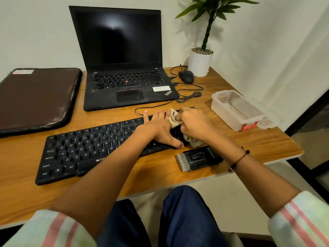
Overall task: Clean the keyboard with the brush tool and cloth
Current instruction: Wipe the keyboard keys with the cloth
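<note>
Person at wooden desk (178, 168) wipes black keyboard (85, 148), right end. Left hand (156, 129) flat, fingers straight, pressing keys to steady board. Right hand (192, 125) clamped around beige cloth (173, 118), rubbing far-right keys. Brush tool (199, 158) lies idle on desk just beside keyboard: brushing likely done, cloth pass under way, left keys probably still to wipe.

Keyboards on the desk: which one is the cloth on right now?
The separate black keyboard nearest the person, not the laptop behind it. The right hand grips the cloth over its right end.
</note>
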{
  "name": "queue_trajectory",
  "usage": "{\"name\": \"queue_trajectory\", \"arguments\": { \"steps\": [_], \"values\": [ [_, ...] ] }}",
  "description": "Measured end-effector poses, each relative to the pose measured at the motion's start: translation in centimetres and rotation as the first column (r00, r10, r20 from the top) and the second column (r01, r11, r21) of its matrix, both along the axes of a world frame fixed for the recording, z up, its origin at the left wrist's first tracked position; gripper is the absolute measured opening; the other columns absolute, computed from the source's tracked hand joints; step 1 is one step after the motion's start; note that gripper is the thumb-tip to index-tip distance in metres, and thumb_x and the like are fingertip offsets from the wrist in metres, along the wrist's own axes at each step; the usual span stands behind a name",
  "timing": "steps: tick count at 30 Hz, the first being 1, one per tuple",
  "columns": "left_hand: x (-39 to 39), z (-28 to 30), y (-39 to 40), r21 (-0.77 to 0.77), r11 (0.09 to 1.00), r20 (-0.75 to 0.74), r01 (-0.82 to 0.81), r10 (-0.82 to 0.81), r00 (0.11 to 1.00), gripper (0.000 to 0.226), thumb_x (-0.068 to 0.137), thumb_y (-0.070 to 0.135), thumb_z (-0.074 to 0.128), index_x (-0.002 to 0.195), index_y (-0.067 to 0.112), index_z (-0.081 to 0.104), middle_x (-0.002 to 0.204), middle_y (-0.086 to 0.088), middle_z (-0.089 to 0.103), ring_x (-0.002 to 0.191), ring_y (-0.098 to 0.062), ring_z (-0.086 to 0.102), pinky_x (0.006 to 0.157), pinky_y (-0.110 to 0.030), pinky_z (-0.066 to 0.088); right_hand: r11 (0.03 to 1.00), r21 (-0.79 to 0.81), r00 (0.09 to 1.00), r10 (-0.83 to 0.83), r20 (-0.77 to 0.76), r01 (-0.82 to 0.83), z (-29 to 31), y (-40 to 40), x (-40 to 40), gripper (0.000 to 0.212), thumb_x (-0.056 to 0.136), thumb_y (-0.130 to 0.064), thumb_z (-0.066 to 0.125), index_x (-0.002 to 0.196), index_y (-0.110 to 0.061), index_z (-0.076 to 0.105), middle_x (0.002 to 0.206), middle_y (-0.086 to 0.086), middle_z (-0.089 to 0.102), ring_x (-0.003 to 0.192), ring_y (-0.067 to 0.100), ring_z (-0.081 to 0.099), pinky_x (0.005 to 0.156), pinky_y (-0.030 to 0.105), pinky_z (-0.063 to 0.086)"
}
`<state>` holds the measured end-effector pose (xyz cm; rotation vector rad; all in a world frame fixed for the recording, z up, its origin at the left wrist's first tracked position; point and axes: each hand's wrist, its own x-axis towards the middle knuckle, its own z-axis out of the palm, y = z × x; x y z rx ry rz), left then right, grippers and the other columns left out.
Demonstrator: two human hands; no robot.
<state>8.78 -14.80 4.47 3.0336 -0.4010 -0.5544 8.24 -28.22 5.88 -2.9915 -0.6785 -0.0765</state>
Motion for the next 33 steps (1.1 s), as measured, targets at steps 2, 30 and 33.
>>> {"name": "queue_trajectory", "arguments": {
  "steps": [2,30,33],
  "values": [
    [-0.2,0.1,0.1,0.019,1.0,-0.007,0.002,-0.001,1.0,0.134,0.064,0.08,0.058,0.148,0.01,-0.017,0.158,-0.013,-0.013,0.145,-0.03,-0.014,0.11,-0.061,-0.016,0.996,0.095,0.995,0.007,-0.1,0.002,0.7,-0.6,-0.2,0.026,0.079,0.001,0.048,0.084,-0.015,0.067,0.095,0.006,0.061,0.087,0.023,0.058,0.068,0.026,0.043],
    [-2.4,0.1,4.9,0.011,0.997,0.0,-0.072,0.072,0.997,0.138,0.06,0.084,0.057,0.148,0.01,-0.018,0.159,-0.008,-0.006,0.146,-0.03,-0.009,0.108,-0.062,-0.015,0.97,0.033,0.967,0.243,-0.077,-0.242,0.4,-2.9,0.5,0.044,0.082,0.01,0.05,0.109,-0.016,0.072,0.112,0.003,0.056,0.107,0.02,0.051,0.086,0.038,0.045],
    [-2.4,0.0,5.0,0.0,0.998,-0.002,-0.065,0.065,0.998,0.138,0.059,0.084,0.057,0.148,0.011,-0.019,0.159,-0.008,-0.008,0.146,-0.031,-0.01,0.108,-0.063,-0.015,0.959,0.045,0.944,0.284,-0.169,-0.281,1.3,-3.9,0.8,0.048,0.075,0.015,0.05,0.1,-0.015,0.075,0.107,0.0,0.059,0.105,0.022,0.054,0.089,0.044,0.044]
  ]
}}
